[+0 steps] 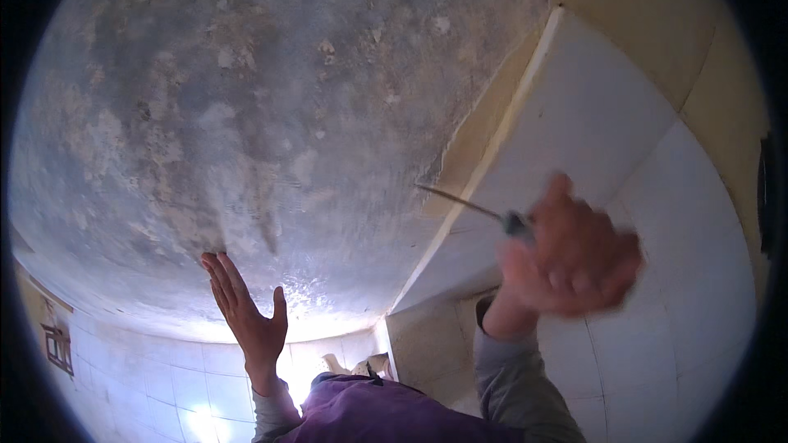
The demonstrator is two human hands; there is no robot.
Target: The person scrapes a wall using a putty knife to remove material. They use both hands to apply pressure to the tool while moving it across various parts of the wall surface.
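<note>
My right hand, blurred, grips the handle of a thin-bladed hand tool with a dark green collar. It points left, its tip at the ragged edge of a yellowish paint strip. Whether the metal is a flat blade seen edge-on or a round shaft, I cannot tell. My left hand is raised, thumb apart and holding nothing. Its fingertips are at the mottled grey, scraped plaster surface; contact is unclear. Dark shadows lie just beyond the fingers.
A pale raised strip borders the plaster, with a smooth white surface beyond it. Yellowish wall fills the upper right. White tiles catch bright light at lower left, near a small brown frame. My purple garment shows below.
</note>
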